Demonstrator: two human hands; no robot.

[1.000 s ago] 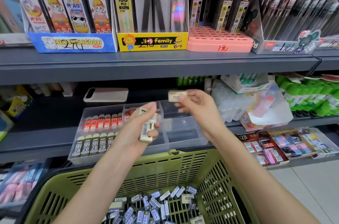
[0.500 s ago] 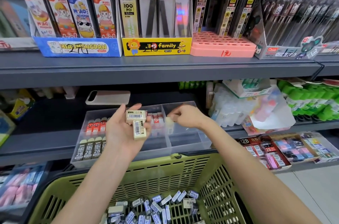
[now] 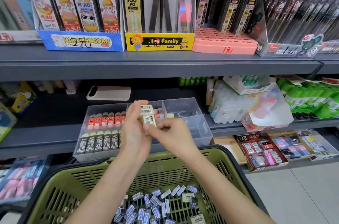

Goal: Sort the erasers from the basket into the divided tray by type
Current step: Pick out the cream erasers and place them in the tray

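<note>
left hand (image 3: 134,132) is up over the divided tray (image 3: 202,113), fingers curled round two cream erasers (image 3: 147,115) stacked crosswise w/ barcodes facing the person, prob. so the labels can be read & the type checked before dropping. right hand (image 3: 171,132) sits just beside it, fingers curled in, thumb & fingertips looking to pinch the lower eraser's end, i'd guess to peel one off the stack for placing. one loose cream eraser (image 3: 170,115) already lies in a back compartment just right of a divider, so that's likely where these go. tray's left side is filled neatly: red erasers (image 3: 106,121) standing in the back row, 2b erasers (image 3: 99,144) in the front row, each kind kept apart. green basket (image 3: 165,157) sits right under the arms, close to the tray's front so reaches stay short; lots of blue-sleeved erasers (image 3: 156,203) remain heaped in its bottom, so the sort is far from done. tray rests on a dark grey shelf (image 3: 45,128) in a stationery shop, a phone-like slab (image 3: 109,93) behind it, lead-refill boxes (image 3: 159,40) on the shelf above, green glue sticks (image 3: 311,99) off right, pale floor tiles (image 3: 302,187) below.
</note>
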